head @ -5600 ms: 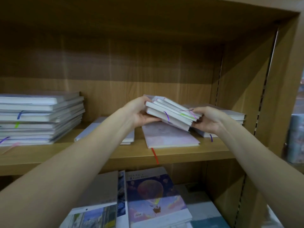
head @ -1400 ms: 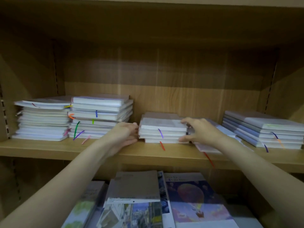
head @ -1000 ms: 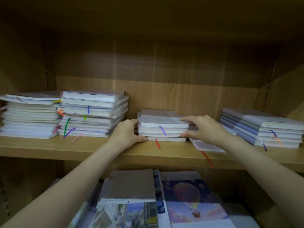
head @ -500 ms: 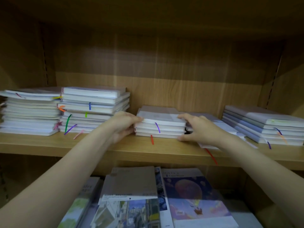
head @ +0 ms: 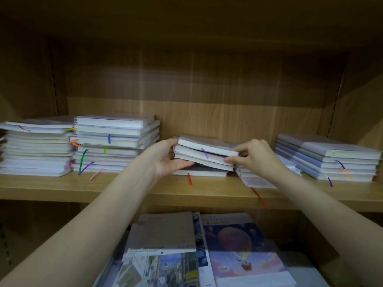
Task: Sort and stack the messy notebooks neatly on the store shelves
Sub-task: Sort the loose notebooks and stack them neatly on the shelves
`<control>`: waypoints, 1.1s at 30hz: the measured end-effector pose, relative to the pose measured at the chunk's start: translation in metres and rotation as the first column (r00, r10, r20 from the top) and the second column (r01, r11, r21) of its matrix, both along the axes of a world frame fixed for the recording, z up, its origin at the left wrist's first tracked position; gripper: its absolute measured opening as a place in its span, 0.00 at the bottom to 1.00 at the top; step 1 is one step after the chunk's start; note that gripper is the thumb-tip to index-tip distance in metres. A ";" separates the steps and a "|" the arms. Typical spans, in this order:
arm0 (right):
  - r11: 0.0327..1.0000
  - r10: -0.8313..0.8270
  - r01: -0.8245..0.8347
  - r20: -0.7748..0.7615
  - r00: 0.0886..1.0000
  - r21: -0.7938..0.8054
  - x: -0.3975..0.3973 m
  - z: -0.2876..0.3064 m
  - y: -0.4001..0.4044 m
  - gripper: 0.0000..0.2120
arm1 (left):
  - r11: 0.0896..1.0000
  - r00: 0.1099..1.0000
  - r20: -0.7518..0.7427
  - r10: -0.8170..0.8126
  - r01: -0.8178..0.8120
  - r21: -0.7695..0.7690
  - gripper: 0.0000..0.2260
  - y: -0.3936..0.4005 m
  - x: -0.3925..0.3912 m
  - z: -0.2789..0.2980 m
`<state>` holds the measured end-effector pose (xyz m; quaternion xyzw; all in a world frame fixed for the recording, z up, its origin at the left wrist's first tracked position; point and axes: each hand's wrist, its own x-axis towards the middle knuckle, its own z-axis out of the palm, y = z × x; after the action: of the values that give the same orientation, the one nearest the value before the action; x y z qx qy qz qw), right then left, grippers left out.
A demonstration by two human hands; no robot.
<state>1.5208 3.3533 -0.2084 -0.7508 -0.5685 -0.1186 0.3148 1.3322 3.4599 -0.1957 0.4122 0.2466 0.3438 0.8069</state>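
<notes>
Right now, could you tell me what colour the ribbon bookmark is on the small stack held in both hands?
Purple ribbon bookmark, seen best in the head view.

So on the shelf [head: 145, 189] two tall stacks [head: 78, 146] sat side by side at the left, a shorter stack [head: 329, 160] at far right, and a small tilted bundle [head: 205, 155] between them, lifted over one flat notebook [head: 203, 173]. Magazines [head: 207, 251] lay below.

you're facing a wood-grain shelf unit [head: 186, 191] | back panel [head: 207, 83] same wood, banded with light | slotted peg strips [head: 54, 79] on both side walls | dim, shadowed up top | lower shelf bay below
</notes>
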 end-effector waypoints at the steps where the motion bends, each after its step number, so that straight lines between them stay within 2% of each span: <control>1: 0.999 0.009 -0.008 -0.028 1.000 0.045 0.002 0.003 -0.001 0.15 | 1.000 1.000 0.025 -0.009 0.009 -0.020 0.07 -0.001 0.001 0.001; 4: 0.972 0.095 -0.018 -0.323 0.942 0.234 0.011 0.014 -0.008 0.06 | 0.999 0.999 0.045 0.005 -0.003 -0.039 0.03 -0.008 0.007 0.008; 7: 0.899 0.264 0.017 -0.573 0.776 0.438 0.019 0.023 -0.023 0.08 | 0.998 0.997 0.059 0.056 -0.054 -0.038 0.01 -0.009 0.010 0.024; 8: 0.866 0.311 0.033 -0.589 0.746 0.499 0.022 0.025 -0.029 0.07 | 0.997 0.994 0.080 0.070 -0.068 -0.019 0.01 -0.009 0.008 0.034; 9: 0.839 0.323 0.046 -0.565 0.759 0.542 0.026 0.026 -0.034 0.07 | 0.996 0.991 0.102 0.083 -0.085 0.012 0.03 -0.008 0.004 0.045; 11: 0.807 0.305 0.049 -0.486 0.819 0.588 0.031 0.026 -0.038 0.07 | 0.988 0.983 0.131 0.128 -0.138 0.071 0.05 -0.007 -0.007 0.067; 14: 0.807 0.209 0.047 -0.359 0.909 0.589 0.030 0.017 -0.029 0.08 | 0.967 0.966 0.204 0.157 -0.192 0.166 0.02 -0.011 -0.029 0.091; 16: 0.860 0.067 0.047 -0.203 0.977 0.508 0.020 0.011 -0.018 0.09 | 0.936 0.954 0.224 0.198 -0.252 0.244 0.02 -0.010 -0.044 0.101; 18: 0.930 0.012 -0.002 -0.025 1.000 0.369 0.006 0.003 -0.008 0.10 | 0.887 0.942 0.209 0.264 -0.322 0.331 0.03 -0.006 -0.058 0.104; 21: 1.000 0.003 0.002 0.220 0.975 -0.023 -0.010 -0.010 0.002 0.13 | 0.850 0.924 0.160 0.346 -0.382 0.364 0.08 0.008 -0.074 0.098; 23: 0.964 0.041 0.060 0.366 0.930 -0.258 -0.016 -0.008 0.005 0.14 | 0.863 0.922 0.158 0.354 -0.387 0.325 0.09 0.017 -0.084 0.089; 25: 0.930 0.116 -0.001 0.293 0.949 -0.368 -0.019 -0.001 0.008 0.13 | 0.891 0.931 0.171 0.323 -0.360 0.277 0.08 0.025 -0.091 0.080; 26: 0.908 0.141 -0.020 0.261 0.955 -0.418 -0.020 0.002 0.011 0.19 | 0.898 0.932 0.177 0.315 -0.354 0.263 0.09 0.029 -0.093 0.077; 28: 0.855 0.106 0.012 0.198 0.975 -0.519 -0.021 0.006 0.021 0.36 | 0.900 0.935 0.185 0.302 -0.344 0.269 0.09 0.032 -0.094 0.077; 29: 0.838 0.089 0.028 0.188 0.978 -0.545 -0.022 0.006 0.027 0.40 | 0.897 0.934 0.190 0.304 -0.348 0.272 0.09 0.033 -0.093 0.077; 31: 0.840 0.077 0.069 0.244 0.967 -0.538 -0.024 0.011 0.036 0.44 | 0.894 0.929 0.194 0.317 -0.360 0.268 0.08 0.033 -0.092 0.078; 33: 0.849 0.112 0.130 0.415 0.903 -0.512 -0.025 0.015 0.040 0.43 | 0.899 0.930 0.194 0.314 -0.357 0.255 0.05 0.034 -0.092 0.076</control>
<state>1.4960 3.3930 -0.1936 -0.7657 -0.6305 -0.1216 -0.0375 1.2398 3.4938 -0.1193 0.4488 0.2013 0.5393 0.6835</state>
